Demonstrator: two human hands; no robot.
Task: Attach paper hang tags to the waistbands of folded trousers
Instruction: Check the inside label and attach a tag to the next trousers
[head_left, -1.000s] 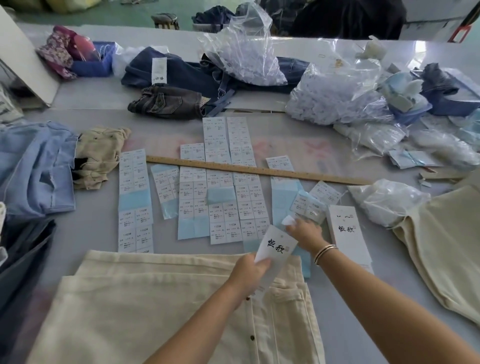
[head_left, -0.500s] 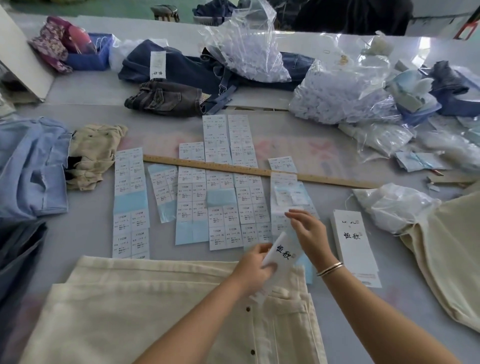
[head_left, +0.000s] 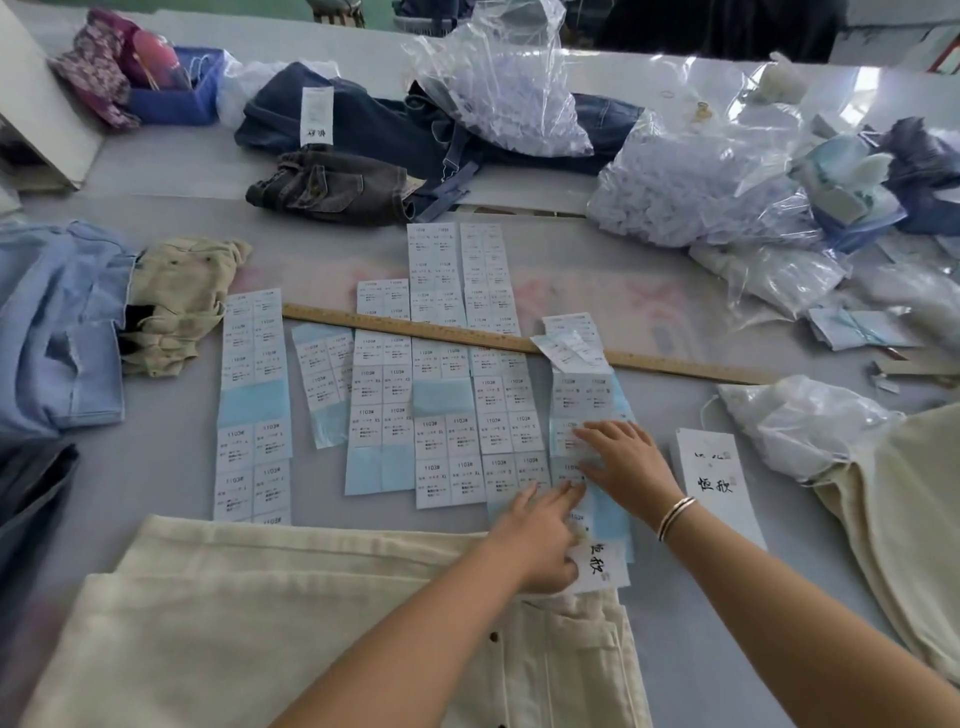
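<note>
Folded cream trousers (head_left: 291, 603) lie at the near edge, with the buttoned waistband end (head_left: 576, 639) on the right. My left hand (head_left: 540, 545) holds a white paper hang tag (head_left: 602, 569) with black characters just beyond the waistband. Its index and middle fingers stretch forward onto a size sticker sheet (head_left: 571, 447). My right hand (head_left: 623, 462) presses flat on that same sheet with spread fingers. A stack of matching hang tags (head_left: 717, 483) lies to the right of my right wrist.
More sticker sheets (head_left: 254, 405) are laid in rows under a wooden ruler (head_left: 457, 335). Light blue jeans (head_left: 57, 332) and a beige garment (head_left: 182, 301) sit left. Dark jeans (head_left: 363, 130) and plastic bags (head_left: 691, 192) fill the back. Another cream garment (head_left: 893, 519) lies right.
My left hand lowered the hang tag toward the table and reached its fingers onto the sticker sheet. My right hand dropped flat onto the sheet. The camera shifted slightly.
</note>
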